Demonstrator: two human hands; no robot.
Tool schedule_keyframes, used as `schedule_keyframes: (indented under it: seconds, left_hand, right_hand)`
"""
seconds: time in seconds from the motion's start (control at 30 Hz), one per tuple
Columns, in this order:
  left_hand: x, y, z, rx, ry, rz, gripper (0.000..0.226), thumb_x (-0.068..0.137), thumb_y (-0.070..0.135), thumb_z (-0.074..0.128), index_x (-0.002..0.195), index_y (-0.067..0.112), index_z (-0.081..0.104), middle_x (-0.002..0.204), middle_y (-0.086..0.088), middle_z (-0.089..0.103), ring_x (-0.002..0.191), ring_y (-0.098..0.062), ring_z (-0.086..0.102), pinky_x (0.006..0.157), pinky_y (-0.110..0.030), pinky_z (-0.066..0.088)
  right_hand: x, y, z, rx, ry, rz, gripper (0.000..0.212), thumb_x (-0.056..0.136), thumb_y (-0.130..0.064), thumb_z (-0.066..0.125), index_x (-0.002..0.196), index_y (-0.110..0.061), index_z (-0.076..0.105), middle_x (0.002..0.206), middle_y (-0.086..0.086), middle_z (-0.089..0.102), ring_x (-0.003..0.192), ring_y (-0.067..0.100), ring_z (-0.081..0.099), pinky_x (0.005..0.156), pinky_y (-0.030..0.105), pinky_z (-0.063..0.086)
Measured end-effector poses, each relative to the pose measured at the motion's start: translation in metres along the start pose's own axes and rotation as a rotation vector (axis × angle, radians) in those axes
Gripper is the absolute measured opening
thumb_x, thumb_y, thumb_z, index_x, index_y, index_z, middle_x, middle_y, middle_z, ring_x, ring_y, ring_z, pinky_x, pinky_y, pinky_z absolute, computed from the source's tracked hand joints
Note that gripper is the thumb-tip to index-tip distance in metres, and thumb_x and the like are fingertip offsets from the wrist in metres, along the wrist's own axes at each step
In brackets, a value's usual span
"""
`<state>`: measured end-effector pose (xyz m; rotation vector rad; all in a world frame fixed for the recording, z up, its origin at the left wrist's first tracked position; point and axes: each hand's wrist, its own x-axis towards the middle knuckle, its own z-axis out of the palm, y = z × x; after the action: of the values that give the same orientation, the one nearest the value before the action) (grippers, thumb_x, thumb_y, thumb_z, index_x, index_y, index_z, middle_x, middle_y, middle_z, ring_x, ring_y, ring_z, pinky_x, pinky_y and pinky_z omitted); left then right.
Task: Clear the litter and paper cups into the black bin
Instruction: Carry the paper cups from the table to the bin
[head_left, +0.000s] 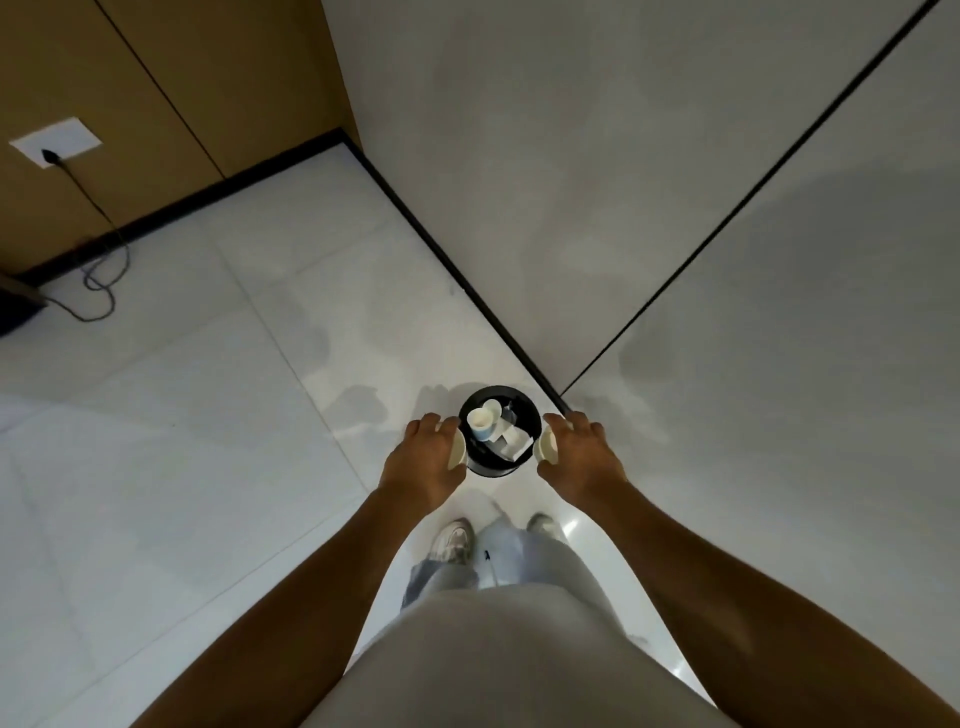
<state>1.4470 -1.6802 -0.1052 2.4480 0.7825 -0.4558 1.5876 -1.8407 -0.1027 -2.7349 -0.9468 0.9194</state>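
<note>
Your left hand has its fingers curled round a white paper cup, and your right hand grips a second white paper cup the same way. Between your two sets of fingers, below them, the round black bin stands on the pale tiled floor, already containing a white cup with a blue band and crumpled white paper.

Left hand covers most of its paper cup, only a rim sliver showing. Right hand hides its cup likewise. Litter inside the black bin is too small to identify. A dark object is cut off at the left edge.
</note>
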Motion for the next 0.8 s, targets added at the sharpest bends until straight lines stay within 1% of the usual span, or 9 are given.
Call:
schedule_keyframes:
  seconds: [0.13, 0.23, 0.33, 0.43, 0.5, 0.6, 0.73, 0.8]
  left_hand:
    - [0.033, 0.016, 0.000, -0.076, 0.002, -0.081, 0.062, 0.089, 0.033, 0.060, 0.143, 0.018, 0.032, 0.143, -0.005, 0.036, 0.129, -0.023, 0.035, 0.096, -0.039, 0.047]
    - [0.053, 0.032, 0.008, -0.151, 0.036, -0.195, 0.061, 0.088, 0.032, 0.062, 0.141, 0.018, 0.035, 0.141, -0.005, 0.038, 0.128, -0.023, 0.037, 0.096, -0.039, 0.046]
    - [0.076, 0.048, 0.020, -0.218, 0.066, -0.283, 0.062, 0.088, 0.033, 0.063, 0.142, 0.018, 0.035, 0.143, -0.004, 0.038, 0.129, -0.023, 0.037, 0.096, -0.039, 0.046]
    - [0.098, 0.057, 0.037, -0.257, 0.084, -0.351, 0.067, 0.088, 0.033, 0.064, 0.144, 0.017, 0.031, 0.143, -0.004, 0.038, 0.129, -0.022, 0.037, 0.095, -0.039, 0.046]
    - [0.113, 0.059, 0.049, -0.287, 0.094, -0.396, 0.071, 0.086, 0.032, 0.067, 0.144, 0.015, 0.029, 0.143, -0.004, 0.039, 0.129, -0.022, 0.038, 0.095, -0.038, 0.045]
    - [0.135, 0.054, 0.071, -0.309, 0.108, -0.436, 0.071, 0.084, 0.032, 0.069, 0.142, 0.013, 0.032, 0.141, -0.004, 0.042, 0.128, -0.021, 0.039, 0.093, -0.035, 0.045]
    - [0.155, 0.041, 0.099, -0.307, 0.103, -0.433, 0.072, 0.083, 0.033, 0.070, 0.141, 0.012, 0.033, 0.142, -0.005, 0.041, 0.129, -0.023, 0.039, 0.094, -0.036, 0.045]
    - [0.168, 0.031, 0.110, -0.297, 0.121, -0.439, 0.073, 0.082, 0.032, 0.070, 0.141, 0.012, 0.033, 0.141, -0.006, 0.041, 0.129, -0.023, 0.038, 0.092, -0.036, 0.046]
  right_hand:
    - [0.041, 0.018, -0.015, -0.042, -0.070, -0.052, 0.067, 0.089, -0.031, 0.062, 0.147, -0.022, 0.029, 0.146, 0.006, 0.031, 0.130, 0.028, 0.032, 0.098, 0.039, 0.045]
    - [0.070, 0.035, -0.026, -0.082, -0.132, -0.117, 0.067, 0.088, -0.031, 0.062, 0.146, -0.022, 0.030, 0.146, 0.006, 0.032, 0.129, 0.027, 0.033, 0.096, 0.038, 0.043]
    - [0.102, 0.053, -0.034, -0.103, -0.153, -0.192, 0.067, 0.087, -0.029, 0.063, 0.146, -0.022, 0.032, 0.144, 0.006, 0.035, 0.128, 0.028, 0.035, 0.096, 0.037, 0.042]
    - [0.133, 0.069, -0.036, -0.113, -0.172, -0.240, 0.068, 0.087, -0.027, 0.064, 0.146, -0.021, 0.032, 0.145, 0.007, 0.035, 0.129, 0.029, 0.034, 0.099, 0.037, 0.040]
    - [0.151, 0.077, -0.032, -0.126, -0.193, -0.256, 0.067, 0.087, -0.027, 0.064, 0.146, -0.020, 0.033, 0.145, 0.008, 0.035, 0.129, 0.030, 0.034, 0.100, 0.038, 0.040]
    - [0.177, 0.083, -0.016, -0.154, -0.240, -0.281, 0.066, 0.087, -0.026, 0.064, 0.144, -0.018, 0.034, 0.143, 0.010, 0.036, 0.127, 0.033, 0.037, 0.097, 0.039, 0.041]
    - [0.206, 0.082, 0.010, -0.161, -0.297, -0.270, 0.065, 0.088, -0.024, 0.063, 0.145, -0.018, 0.032, 0.143, 0.010, 0.035, 0.126, 0.033, 0.037, 0.092, 0.040, 0.045]
    - [0.219, 0.081, 0.025, -0.159, -0.313, -0.266, 0.066, 0.088, -0.024, 0.063, 0.145, -0.017, 0.032, 0.144, 0.010, 0.035, 0.126, 0.033, 0.037, 0.093, 0.041, 0.045]
